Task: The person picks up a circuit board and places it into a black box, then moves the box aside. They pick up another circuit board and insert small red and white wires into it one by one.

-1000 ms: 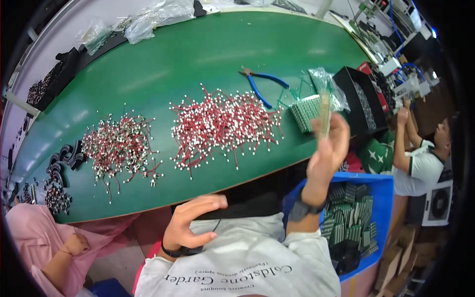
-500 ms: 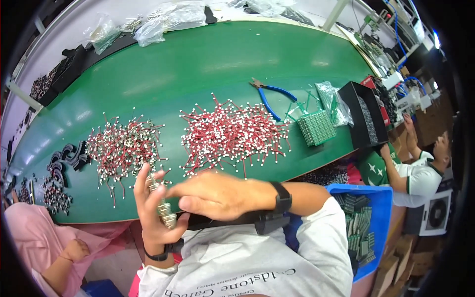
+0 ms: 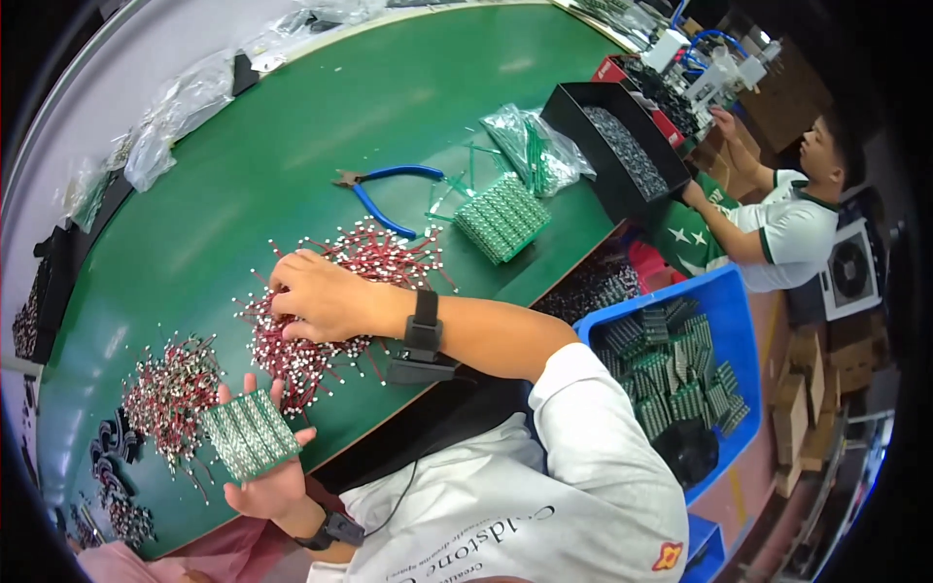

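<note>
Head view: the left hand (image 3: 270,491) is turned palm up over the near edge of the table (image 3: 292,146), and a green board panel (image 3: 250,435) with pale metallic rows is supported flat on it. Its fingers are spread open beneath the panel, their tips showing past the far edge, and the thumb is extended at the right side. Half a second ago the panel was seen nearly edge-on, with both hands brought together around it; now its face is turned up and the hands are parted.

The right hand (image 3: 326,296) has been moved away to the large pile of red-wired pieces (image 3: 296,364). Its fingers are bent down onto the pile; whether any piece is pinched cannot be told.

The smaller wired pile (image 3: 170,398) is seen just left of the panel. Beyond the right hand, blue-handled pliers (image 3: 356,180) are laid open, with a stack of green boards (image 3: 502,219) and a clear bag (image 3: 539,151) farther right. More boards are contained in the blue bin (image 3: 743,321). The whole scene is tilted compared with the earlier frame.
</note>
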`<action>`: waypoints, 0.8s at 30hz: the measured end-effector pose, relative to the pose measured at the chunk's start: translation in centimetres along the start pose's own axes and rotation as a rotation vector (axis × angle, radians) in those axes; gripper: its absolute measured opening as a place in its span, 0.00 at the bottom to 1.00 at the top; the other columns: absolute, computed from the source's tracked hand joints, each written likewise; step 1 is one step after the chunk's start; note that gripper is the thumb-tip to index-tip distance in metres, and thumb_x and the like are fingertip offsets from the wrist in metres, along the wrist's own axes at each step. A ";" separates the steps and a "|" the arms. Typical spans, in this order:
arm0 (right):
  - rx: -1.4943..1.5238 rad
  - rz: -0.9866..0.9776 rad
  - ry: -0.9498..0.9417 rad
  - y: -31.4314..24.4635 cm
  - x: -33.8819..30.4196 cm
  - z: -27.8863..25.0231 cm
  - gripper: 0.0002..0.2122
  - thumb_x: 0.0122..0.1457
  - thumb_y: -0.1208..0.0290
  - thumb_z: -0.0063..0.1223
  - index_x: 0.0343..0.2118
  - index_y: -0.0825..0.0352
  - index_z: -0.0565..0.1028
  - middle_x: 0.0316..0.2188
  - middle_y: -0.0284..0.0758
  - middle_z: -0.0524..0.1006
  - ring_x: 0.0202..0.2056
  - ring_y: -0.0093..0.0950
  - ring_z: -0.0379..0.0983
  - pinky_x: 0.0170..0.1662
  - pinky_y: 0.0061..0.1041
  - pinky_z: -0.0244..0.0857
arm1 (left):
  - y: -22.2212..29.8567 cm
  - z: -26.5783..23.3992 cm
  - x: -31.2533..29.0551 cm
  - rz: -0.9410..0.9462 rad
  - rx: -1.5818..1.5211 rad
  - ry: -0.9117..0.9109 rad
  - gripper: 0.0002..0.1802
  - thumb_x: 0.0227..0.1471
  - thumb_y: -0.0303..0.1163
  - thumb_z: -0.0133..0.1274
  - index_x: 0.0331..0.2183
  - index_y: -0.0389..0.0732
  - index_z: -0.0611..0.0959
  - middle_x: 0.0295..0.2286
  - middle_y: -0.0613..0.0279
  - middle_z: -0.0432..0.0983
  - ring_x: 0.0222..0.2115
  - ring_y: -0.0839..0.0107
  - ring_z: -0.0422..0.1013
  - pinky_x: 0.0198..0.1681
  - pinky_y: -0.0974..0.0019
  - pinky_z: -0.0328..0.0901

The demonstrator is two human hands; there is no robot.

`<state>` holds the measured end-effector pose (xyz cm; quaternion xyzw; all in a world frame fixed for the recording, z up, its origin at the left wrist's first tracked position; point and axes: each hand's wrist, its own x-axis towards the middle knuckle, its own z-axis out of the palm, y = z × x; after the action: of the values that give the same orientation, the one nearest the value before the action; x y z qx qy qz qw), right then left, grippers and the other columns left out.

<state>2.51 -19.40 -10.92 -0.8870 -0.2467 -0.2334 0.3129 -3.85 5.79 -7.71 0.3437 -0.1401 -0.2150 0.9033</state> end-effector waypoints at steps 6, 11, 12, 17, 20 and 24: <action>0.119 -0.032 0.123 0.4 0.6 -1.0 0.06 0.49 0.71 0.62 0.27 0.65 0.77 0.33 0.37 0.75 0.41 0.38 0.71 0.46 0.36 0.63 | -1.5 0.0 2.0 0.054 0.353 0.037 0.53 0.48 0.35 0.56 0.66 0.38 0.43 0.60 0.34 0.53 0.58 0.39 0.60 0.41 0.52 0.77; 0.181 0.060 0.263 0.5 0.5 -1.9 0.05 0.53 0.76 0.60 0.30 0.69 0.75 0.30 0.40 0.76 0.35 0.41 0.74 0.39 0.34 0.68 | -3.0 -0.9 2.6 0.044 0.389 0.265 0.44 0.50 0.34 0.52 0.63 0.30 0.52 0.53 0.34 0.65 0.50 0.45 0.71 0.49 0.55 0.72; 0.220 0.037 0.249 0.2 0.6 -2.1 0.05 0.53 0.76 0.60 0.30 0.69 0.75 0.30 0.40 0.76 0.35 0.41 0.74 0.39 0.34 0.68 | -3.1 -1.3 2.6 0.081 0.344 0.265 0.43 0.50 0.35 0.50 0.63 0.30 0.53 0.53 0.34 0.65 0.49 0.45 0.71 0.49 0.55 0.71; 0.414 0.257 0.279 -1.3 0.6 -2.8 0.05 0.62 0.75 0.54 0.35 0.71 0.73 0.33 0.40 0.79 0.33 0.30 0.78 0.40 0.27 0.72 | -3.3 -1.1 1.9 0.135 0.338 0.359 0.41 0.49 0.34 0.48 0.62 0.29 0.55 0.54 0.33 0.64 0.49 0.46 0.71 0.54 0.53 0.67; 0.617 0.283 0.315 -1.6 0.3 -2.4 0.07 0.65 0.72 0.51 0.38 0.71 0.72 0.30 0.37 0.78 0.32 0.26 0.78 0.38 0.24 0.72 | -3.4 -1.4 1.8 0.144 0.334 0.358 0.41 0.49 0.33 0.48 0.62 0.29 0.55 0.54 0.34 0.65 0.50 0.47 0.71 0.54 0.54 0.66; 0.873 0.353 0.329 -2.1 0.5 -2.7 0.07 0.66 0.72 0.50 0.40 0.71 0.71 0.28 0.33 0.75 0.29 0.20 0.74 0.32 0.19 0.69 | -3.5 -1.4 1.9 0.108 0.435 0.328 0.40 0.49 0.32 0.46 0.62 0.29 0.55 0.54 0.34 0.64 0.50 0.48 0.71 0.55 0.54 0.66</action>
<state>0.97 -19.57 -7.82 -0.6531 -0.1149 -0.1887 0.7244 -2.66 3.30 -10.89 0.5518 -0.0530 -0.0730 0.8291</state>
